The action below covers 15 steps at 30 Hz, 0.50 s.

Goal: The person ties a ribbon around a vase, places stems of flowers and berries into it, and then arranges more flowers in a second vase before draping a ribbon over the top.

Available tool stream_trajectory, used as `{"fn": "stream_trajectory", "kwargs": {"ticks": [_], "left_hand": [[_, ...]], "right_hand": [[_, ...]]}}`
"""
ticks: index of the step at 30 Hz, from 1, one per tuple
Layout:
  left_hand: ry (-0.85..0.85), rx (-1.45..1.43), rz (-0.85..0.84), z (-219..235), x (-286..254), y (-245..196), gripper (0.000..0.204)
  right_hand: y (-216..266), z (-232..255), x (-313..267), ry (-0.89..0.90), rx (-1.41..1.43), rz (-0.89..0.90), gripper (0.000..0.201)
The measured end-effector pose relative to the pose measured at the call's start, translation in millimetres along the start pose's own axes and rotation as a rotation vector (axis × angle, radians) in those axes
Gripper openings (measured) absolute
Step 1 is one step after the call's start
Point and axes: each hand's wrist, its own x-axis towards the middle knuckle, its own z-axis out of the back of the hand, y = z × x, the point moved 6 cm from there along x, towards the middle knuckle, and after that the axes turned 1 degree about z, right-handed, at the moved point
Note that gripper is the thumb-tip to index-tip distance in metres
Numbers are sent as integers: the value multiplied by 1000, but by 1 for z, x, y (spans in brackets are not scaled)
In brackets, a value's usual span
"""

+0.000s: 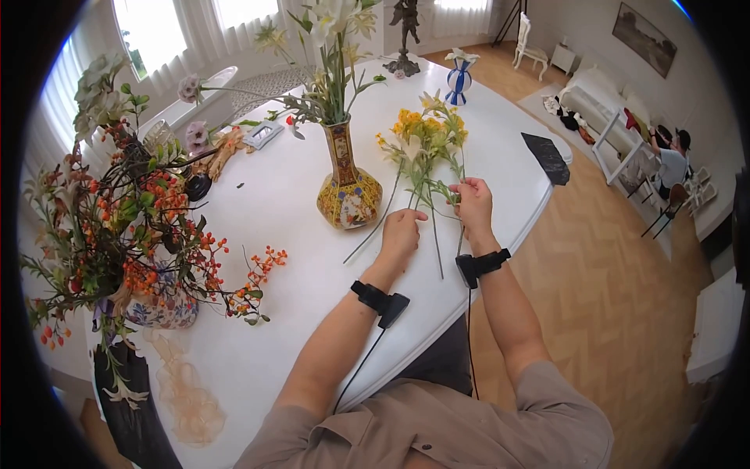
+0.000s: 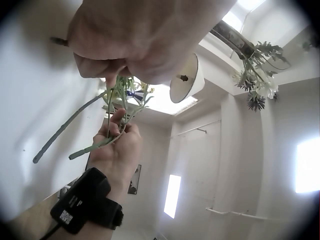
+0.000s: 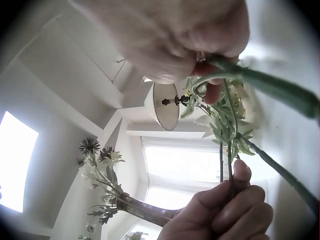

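Observation:
A loose bunch of yellow and white flowers [image 1: 422, 141] with long green stems lies over the white table. My left hand [image 1: 401, 234] grips thin stems below the blooms; the right wrist view shows its fingers [image 3: 242, 212] curled round them. To the right, my right hand [image 1: 474, 205] pinches another stem among the leaves. The thick cut end of that stem [image 3: 280, 90] sticks out past the hand in the right wrist view. Just left of the bunch stands a yellow patterned vase [image 1: 349, 199] holding tall white flowers [image 1: 332, 31].
At the left, a floral pot [image 1: 162, 301] carries orange-berried branches [image 1: 156, 234]. Farther back are a small frame [image 1: 263, 134], a dark statue [image 1: 405, 35] and a blue-striped vase [image 1: 458, 82]. A black slab [image 1: 545, 159] lies by the table's right edge. Another person [image 1: 672, 160] sits across the room.

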Motion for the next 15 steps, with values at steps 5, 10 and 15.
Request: {"fn": "stream_trajectory", "kwargs": {"ticks": [5, 10, 15], "left_hand": [[-66, 210, -126, 4, 15, 11, 23], [-30, -62, 4, -22, -5, 5, 20], [-33, -116, 109, -9, -6, 7, 17]], "right_hand": [[3, -11, -15, 192, -118, -331, 48], [19, -24, -32, 391, -343, -125, 66], [39, -21, -23, 382, -426, -66, 47]]}}
